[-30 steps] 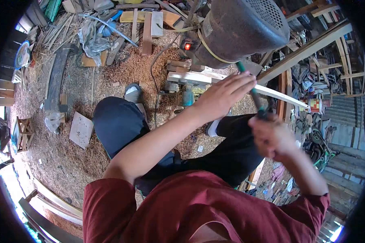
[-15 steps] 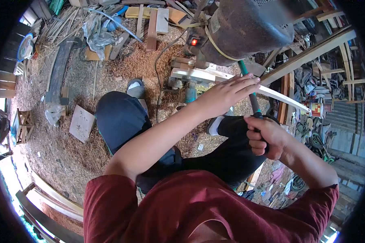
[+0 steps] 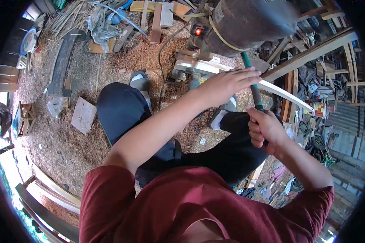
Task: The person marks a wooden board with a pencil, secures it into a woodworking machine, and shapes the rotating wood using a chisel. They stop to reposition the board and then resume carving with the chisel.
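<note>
My right hand [image 3: 267,128] is closed round the black grip of a long tool with a green and black handle [image 3: 256,96]. The green part of the tool runs up toward a big dark cylindrical machine body [image 3: 239,28]; its far end is hidden there. My left hand [image 3: 233,84] lies flat across the upper part of the handle, fingers stretched out and close together. Below that hand a pale wooden strip [image 3: 288,95] passes slantwise to the right. Beside the cylinder a red switch [image 3: 198,31] glows.
Wood shavings [image 3: 138,54] cover much of the floor. Several boards [image 3: 156,24] lie at the top, and a square wooden piece [image 3: 84,115] lies at the left. A power cord [image 3: 161,60] runs down beside my foot. A long beam [image 3: 312,52] slants at the upper right.
The view has shifted slightly. My right hand keeps its grip on the handle, and my left hand stays flat over it, with little visible movement.
</note>
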Tool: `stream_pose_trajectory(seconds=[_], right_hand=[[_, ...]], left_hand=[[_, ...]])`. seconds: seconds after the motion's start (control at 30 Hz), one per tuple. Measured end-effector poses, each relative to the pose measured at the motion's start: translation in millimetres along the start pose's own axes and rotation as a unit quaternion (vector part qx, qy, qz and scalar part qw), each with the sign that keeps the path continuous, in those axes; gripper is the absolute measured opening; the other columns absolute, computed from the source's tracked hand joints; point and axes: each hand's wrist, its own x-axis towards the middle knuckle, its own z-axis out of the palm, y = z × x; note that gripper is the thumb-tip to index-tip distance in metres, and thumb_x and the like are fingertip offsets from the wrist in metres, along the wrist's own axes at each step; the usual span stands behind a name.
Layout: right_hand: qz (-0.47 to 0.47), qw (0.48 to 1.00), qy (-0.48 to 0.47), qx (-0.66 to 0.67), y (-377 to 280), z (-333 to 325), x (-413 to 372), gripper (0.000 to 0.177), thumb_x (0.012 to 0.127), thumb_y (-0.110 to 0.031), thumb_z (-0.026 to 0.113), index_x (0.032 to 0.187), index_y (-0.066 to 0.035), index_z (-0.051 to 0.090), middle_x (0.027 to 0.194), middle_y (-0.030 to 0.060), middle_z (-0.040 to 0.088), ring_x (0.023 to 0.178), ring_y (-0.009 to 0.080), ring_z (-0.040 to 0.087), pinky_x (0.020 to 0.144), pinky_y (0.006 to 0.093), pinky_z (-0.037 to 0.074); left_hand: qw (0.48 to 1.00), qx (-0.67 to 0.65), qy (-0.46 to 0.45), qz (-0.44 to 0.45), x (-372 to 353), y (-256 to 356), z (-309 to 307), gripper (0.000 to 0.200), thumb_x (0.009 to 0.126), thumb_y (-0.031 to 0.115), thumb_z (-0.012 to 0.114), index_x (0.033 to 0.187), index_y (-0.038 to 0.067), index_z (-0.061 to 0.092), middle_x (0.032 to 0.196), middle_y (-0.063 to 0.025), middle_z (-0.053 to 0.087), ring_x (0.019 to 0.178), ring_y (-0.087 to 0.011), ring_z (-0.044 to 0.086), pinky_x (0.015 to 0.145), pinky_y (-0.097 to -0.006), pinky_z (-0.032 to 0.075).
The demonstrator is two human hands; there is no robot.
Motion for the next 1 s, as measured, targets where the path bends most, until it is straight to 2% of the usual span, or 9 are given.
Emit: stream_pose_trajectory(seconds=[0.07, 0.2, 0.27, 0.33, 0.4, 0.5, 0.67, 0.73, 1.0], right_hand=[[0.038, 0.999, -0.015, 0.010, -3.8, -2.7, 1.0, 0.040, 0.104, -0.038, 0.061, 0.076, -0.016, 0.042, 0.055, -0.0049, 0.034, 0.040, 0.0110, 0.031, 0.038, 0.0310, 0.026], [0.111, 0.990, -0.075, 0.045, -21.1, -13.1, -3.2, 0.040, 0.102, -0.043, 0.062, 0.077, -0.019, 0.042, 0.056, -0.0071, 0.032, 0.041, 0.0092, 0.029, 0.039, 0.0285, 0.023], [0.112, 0.991, -0.053, 0.048, -27.5, -12.9, -10.7, 0.042, 0.099, -0.047, 0.064, 0.076, -0.020, 0.041, 0.056, -0.0080, 0.030, 0.041, 0.0083, 0.027, 0.039, 0.0279, 0.021], [0.070, 0.997, -0.029, 0.036, -26.1, -12.1, -12.3, 0.044, 0.097, -0.050, 0.065, 0.076, -0.020, 0.042, 0.054, -0.0080, 0.030, 0.040, 0.0084, 0.027, 0.039, 0.0286, 0.022], [0.057, 0.998, -0.008, 0.020, -23.5, -5.6, -12.0, 0.041, 0.098, -0.045, 0.066, 0.076, -0.020, 0.042, 0.053, -0.0076, 0.030, 0.039, 0.0093, 0.028, 0.038, 0.0298, 0.023], [0.009, 1.000, 0.021, -0.011, -1.1, 3.7, 1.4, 0.040, 0.100, -0.034, 0.066, 0.073, -0.016, 0.043, 0.053, -0.0050, 0.034, 0.040, 0.0115, 0.033, 0.038, 0.0329, 0.029], [0.007, 0.999, 0.038, -0.010, 3.4, 2.8, 3.2, 0.038, 0.100, -0.034, 0.066, 0.074, -0.014, 0.046, 0.054, -0.0028, 0.036, 0.041, 0.0121, 0.035, 0.038, 0.0331, 0.031], [0.009, 0.999, 0.031, -0.012, 3.0, 2.4, 4.7, 0.037, 0.099, -0.033, 0.066, 0.074, -0.013, 0.048, 0.054, -0.0021, 0.037, 0.041, 0.0122, 0.036, 0.038, 0.0335, 0.032], [0.008, 0.999, 0.032, 0.000, 5.8, 2.7, 8.5, 0.040, 0.100, -0.032, 0.065, 0.071, -0.013, 0.045, 0.054, -0.0011, 0.039, 0.039, 0.0134, 0.037, 0.036, 0.0338, 0.033]], left_hand=[[0.999, -0.025, 0.033, 0.014, -2.3, 0.4, 1.3, 0.059, 0.091, -0.001, 0.052, 0.149, 0.012, 0.050, 0.158, -0.0061, 0.048, 0.148, -0.0262, 0.044, 0.118, -0.0405, 0.045], [0.999, 0.004, 0.042, 0.010, 1.2, 5.8, 0.7, 0.071, 0.084, -0.010, 0.055, 0.151, 0.013, 0.046, 0.161, -0.0051, 0.044, 0.148, -0.0259, 0.044, 0.116, -0.0410, 0.046], [0.999, -0.009, 0.043, 0.002, 3.7, 6.3, 0.6, 0.070, 0.085, -0.009, 0.055, 0.151, 0.012, 0.046, 0.161, -0.0052, 0.045, 0.147, -0.0264, 0.045, 0.115, -0.0415, 0.047], [0.999, -0.021, 0.041, -0.007, 4.5, 5.4, 4.8, 0.068, 0.086, -0.008, 0.055, 0.150, 0.012, 0.047, 0.160, -0.0052, 0.045, 0.146, -0.0270, 0.046, 0.115, -0.0420, 0.047], [0.998, -0.014, 0.066, 0.013, 5.1, 2.4, 8.2, 0.069, 0.085, -0.008, 0.057, 0.150, 0.012, 0.047, 0.158, -0.0065, 0.047, 0.146, -0.0291, 0.046, 0.115, -0.0433, 0.046], [0.999, 0.003, 0.048, 0.022, -2.7, -0.8, 12.6, 0.070, 0.083, -0.009, 0.058, 0.149, 0.013, 0.047, 0.156, -0.0081, 0.048, 0.147, -0.0307, 0.044, 0.116, -0.0439, 0.045], [0.999, -0.018, 0.025, 0.020, -6.4, -3.1, 10.9, 0.073, 0.081, -0.012, 0.057, 0.148, 0.012, 0.047, 0.157, -0.0088, 0.045, 0.148, -0.0316, 0.041, 0.118, -0.0448, 0.043], [0.998, -0.055, 0.023, 0.024, -5.9, -4.5, 10.4, 0.078, 0.079, -0.017, 0.053, 0.151, 0.011, 0.045, 0.158, -0.0105, 0.042, 0.150, -0.0328, 0.037, 0.124, -0.0460, 0.034], [0.998, -0.064, 0.013, 0.025, -6.4, -9.5, 14.6, 0.080, 0.079, -0.018, 0.053, 0.152, 0.012, 0.043, 0.161, -0.0104, 0.039, 0.153, -0.0323, 0.035, 0.127, -0.0475, 0.030]])
